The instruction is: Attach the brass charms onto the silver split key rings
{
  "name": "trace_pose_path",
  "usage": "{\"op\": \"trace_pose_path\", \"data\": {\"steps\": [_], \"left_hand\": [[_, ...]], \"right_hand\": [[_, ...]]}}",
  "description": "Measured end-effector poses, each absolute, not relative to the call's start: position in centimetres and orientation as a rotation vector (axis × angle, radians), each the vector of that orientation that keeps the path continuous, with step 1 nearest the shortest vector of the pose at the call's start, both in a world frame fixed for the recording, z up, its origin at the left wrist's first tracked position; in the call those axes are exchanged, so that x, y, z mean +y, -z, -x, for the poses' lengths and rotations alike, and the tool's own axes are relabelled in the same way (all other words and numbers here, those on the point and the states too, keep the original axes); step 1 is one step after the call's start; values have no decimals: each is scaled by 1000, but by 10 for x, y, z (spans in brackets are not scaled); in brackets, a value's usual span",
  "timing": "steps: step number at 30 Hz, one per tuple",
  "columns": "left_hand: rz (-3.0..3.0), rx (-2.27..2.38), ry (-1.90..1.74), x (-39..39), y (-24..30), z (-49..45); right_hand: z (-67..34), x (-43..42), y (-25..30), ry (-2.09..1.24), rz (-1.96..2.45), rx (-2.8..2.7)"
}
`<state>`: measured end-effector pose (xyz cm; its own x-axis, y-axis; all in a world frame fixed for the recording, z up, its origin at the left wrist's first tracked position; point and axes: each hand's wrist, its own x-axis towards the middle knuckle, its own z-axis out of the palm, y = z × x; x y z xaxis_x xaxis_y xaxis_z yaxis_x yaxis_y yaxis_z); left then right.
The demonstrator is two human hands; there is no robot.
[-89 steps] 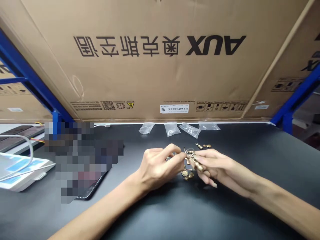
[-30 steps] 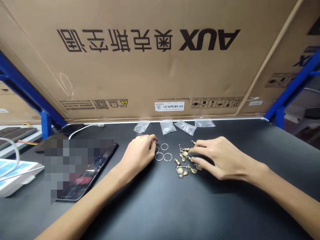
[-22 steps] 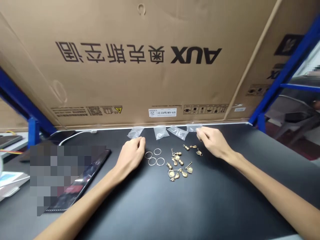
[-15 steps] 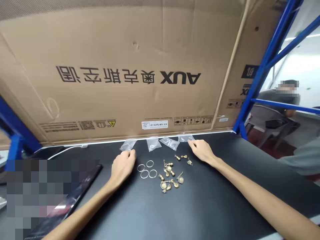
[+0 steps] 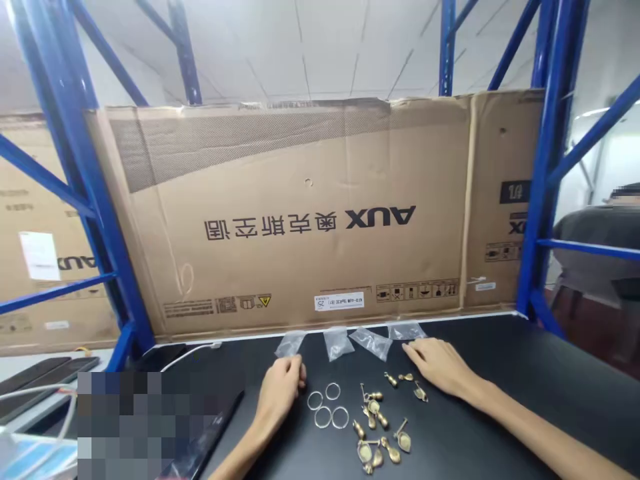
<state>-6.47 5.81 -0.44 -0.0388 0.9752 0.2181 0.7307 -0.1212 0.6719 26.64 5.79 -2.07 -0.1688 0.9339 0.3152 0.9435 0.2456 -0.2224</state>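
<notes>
My left hand [image 5: 281, 388] rests on the black tabletop with its fingers curled in, just below a small clear plastic bag [image 5: 291, 344]. Nothing shows in it. To its right lie several thin silver rings [image 5: 323, 417]. My right hand [image 5: 440, 363] lies palm down, loosely closed, its thumb side close to the rightmost clear bag [image 5: 406, 331]; no object shows in its fingers. Between the hands is a loose cluster of small brass-coloured pendants [image 5: 373, 408], some gourd-shaped. A little apart, nearer my right hand, are a gourd pendant [image 5: 391, 380] and a brass-coloured charm [image 5: 421, 394].
Behind the tabletop [image 5: 295, 460] stands a large cardboard box [image 5: 280, 167] with upside-down print, between blue metal posts [image 5: 545, 200]. Two more clear bags [image 5: 338, 343] lie along the back edge. A white cable [image 5: 187, 353] runs at the left. A person [image 5: 597, 233] sits at far right.
The view has tilted up and shifted left, so the box top and ceiling now show and the table things appear lower. Both hands stay beside the same items.
</notes>
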Motion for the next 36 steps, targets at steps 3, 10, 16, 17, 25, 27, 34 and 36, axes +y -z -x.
{"op": "trace_pose_path", "data": {"steps": [3, 10, 16, 17, 25, 27, 34, 36], "left_hand": [[-1858, 1788, -908, 55, 3, 63], [-1857, 1757, -892, 53, 3, 63], [-1858, 1713, -910, 56, 3, 61], [-1858, 1712, -913, 56, 3, 61], [-1864, 1699, -899, 55, 3, 59], [-1901, 1688, -868, 55, 2, 59], [-2281, 1494, -599, 43, -16, 65], [-2392, 1436, -512, 39, -21, 67]], "right_hand": [[-268, 58, 24, -31, 1704, -2115], [-273, 60, 30, -75, 1654, -2115], [-274, 58, 25, -46, 1685, -2137], [-274, 57, 25, -43, 1693, -2144], [-276, 55, 22, 1, 1753, -2210], [-275, 54, 21, 11, 1763, -2218], [-275, 53, 21, 44, 1773, -2240], [-275, 54, 22, 46, 1774, -2243]]}}
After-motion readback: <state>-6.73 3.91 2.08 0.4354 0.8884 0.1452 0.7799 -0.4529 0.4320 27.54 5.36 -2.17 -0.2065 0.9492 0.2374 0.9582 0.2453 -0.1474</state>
